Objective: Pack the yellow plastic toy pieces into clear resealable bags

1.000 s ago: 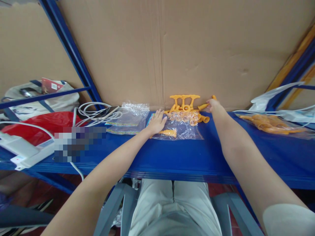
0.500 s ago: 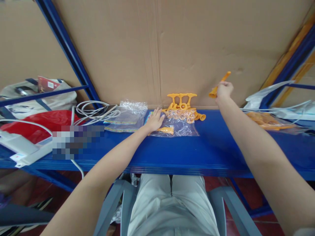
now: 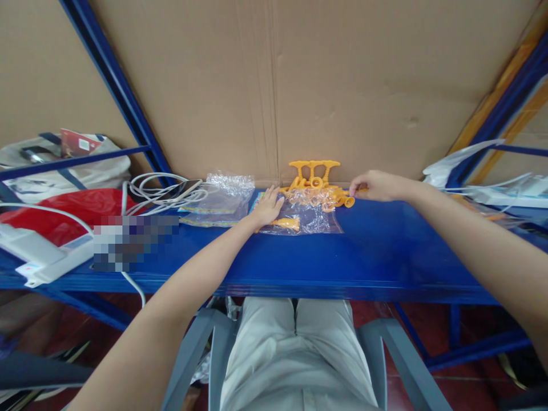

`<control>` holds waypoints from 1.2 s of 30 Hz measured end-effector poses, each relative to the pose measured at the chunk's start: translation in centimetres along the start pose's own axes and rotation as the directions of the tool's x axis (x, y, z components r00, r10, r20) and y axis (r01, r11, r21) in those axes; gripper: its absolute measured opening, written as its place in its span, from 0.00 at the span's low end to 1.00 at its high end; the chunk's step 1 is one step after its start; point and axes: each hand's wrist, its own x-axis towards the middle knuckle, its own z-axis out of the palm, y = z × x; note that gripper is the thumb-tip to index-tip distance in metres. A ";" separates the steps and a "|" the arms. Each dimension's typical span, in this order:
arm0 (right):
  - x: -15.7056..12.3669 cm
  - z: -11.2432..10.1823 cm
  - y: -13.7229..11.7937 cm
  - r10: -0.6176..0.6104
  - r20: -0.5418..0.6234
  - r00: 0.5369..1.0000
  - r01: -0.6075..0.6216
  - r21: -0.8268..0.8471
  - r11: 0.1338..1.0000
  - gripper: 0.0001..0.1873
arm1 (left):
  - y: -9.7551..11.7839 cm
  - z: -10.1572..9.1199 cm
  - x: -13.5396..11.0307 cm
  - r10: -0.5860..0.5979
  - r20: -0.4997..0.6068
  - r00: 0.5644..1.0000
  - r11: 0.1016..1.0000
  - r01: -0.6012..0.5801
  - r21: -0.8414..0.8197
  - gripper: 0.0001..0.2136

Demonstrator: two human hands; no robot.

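Note:
My left hand (image 3: 268,206) lies flat with fingers spread on a clear plastic bag (image 3: 319,224) with a coloured strip along its edge. Inside or under this bag is an orange horn-shaped plastic piece (image 3: 287,222). Just beyond, a pile of orange plastic pieces (image 3: 314,184) with flared ends leans on the cardboard, some standing up with T-shaped tops. My right hand (image 3: 377,185) is at the pile's right side, its fingers closed on an orange horn-shaped plastic piece (image 3: 363,190) that they mostly cover.
Several flat clear bags (image 3: 229,202) lie left of my left hand. Farther left are coiled white cables (image 3: 171,197), a red bag (image 3: 77,211) and a white power strip (image 3: 55,260). Cardboard (image 3: 342,85) walls the back of the blue table (image 3: 325,262). Bagged orange pieces (image 3: 492,216) lie at right.
My right hand has come down from in front of the cardboard to the right side of the pile, bringing the orange horn-shaped piece. My left hand stays on the bag.

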 end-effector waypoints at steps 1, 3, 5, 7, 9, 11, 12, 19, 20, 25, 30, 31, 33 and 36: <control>-0.2 0.3 0.0 -0.013 0.019 1.000 0.014 -0.040 0.999 0.02 | 0.0 0.0 0.0 0.000 -0.003 1.000 1.000 0.000 -0.001 0.27; -0.5 1.0 0.0 -0.035 0.035 0.999 0.038 -0.099 0.994 0.03 | -0.2 0.1 0.1 0.000 -0.007 1.000 1.000 0.000 -0.005 0.27; -0.7 1.8 -0.3 -0.066 0.051 0.996 0.072 -0.122 0.990 0.05 | -0.3 0.2 0.2 0.003 -0.008 1.000 1.000 -0.003 -0.009 0.28; -0.8 2.4 -0.7 -0.105 0.059 0.993 0.111 -0.119 0.987 0.07 | -0.4 0.3 0.2 0.006 -0.004 1.000 1.000 -0.006 -0.012 0.28; -0.8 3.0 -1.3 -0.140 0.042 0.989 0.144 -0.113 0.983 0.08 | -0.5 0.3 0.2 0.008 0.006 1.000 1.000 -0.008 -0.017 0.28; -0.8 3.3 -1.9 -0.176 0.024 0.984 0.177 -0.093 0.980 0.09 | -0.5 0.3 0.2 0.008 0.020 1.000 1.000 -0.008 -0.024 0.28; -0.9 3.5 -2.1 -0.194 0.027 0.981 0.196 -0.076 0.978 0.09 | -0.4 0.3 0.2 0.008 0.025 1.000 1.000 -0.007 -0.027 0.28; -1.2 3.8 -2.4 -0.246 0.071 0.967 0.251 -0.083 0.964 0.12 | -0.1 0.0 -0.1 -0.016 0.057 0.998 1.000 0.017 -0.024 0.29; -1.3 3.8 -2.4 -0.246 0.073 0.967 0.252 -0.098 0.963 0.12 | -0.1 0.0 -0.1 -0.017 0.065 0.998 1.000 0.019 -0.023 0.29; -2.1 3.7 -2.8 -0.346 0.117 0.931 0.361 -0.147 0.921 0.12 | -0.3 0.0 0.0 -0.019 0.104 0.994 0.999 0.023 -0.040 0.30; -2.6 3.9 -3.1 -0.415 0.118 0.902 0.432 -0.226 0.873 0.13 | -0.2 -0.1 0.0 -0.026 0.134 0.991 0.999 0.030 -0.030 0.31; -2.5 4.1 -3.1 -0.421 0.102 0.901 0.434 -0.236 0.870 0.13 | -0.1 -0.1 0.0 -0.029 0.144 0.989 0.999 0.033 -0.030 0.31; -2.2 4.5 -3.2 -0.434 0.068 0.898 0.437 -0.238 0.867 0.13 | 0.0 -0.2 -0.1 -0.032 0.167 0.985 0.999 0.039 -0.036 0.32; -1.4 5.4 -3.7 -0.458 0.020 0.889 0.450 -0.228 0.863 0.13 | 0.1 -0.2 -0.2 -0.032 0.191 0.981 0.997 0.044 -0.058 0.32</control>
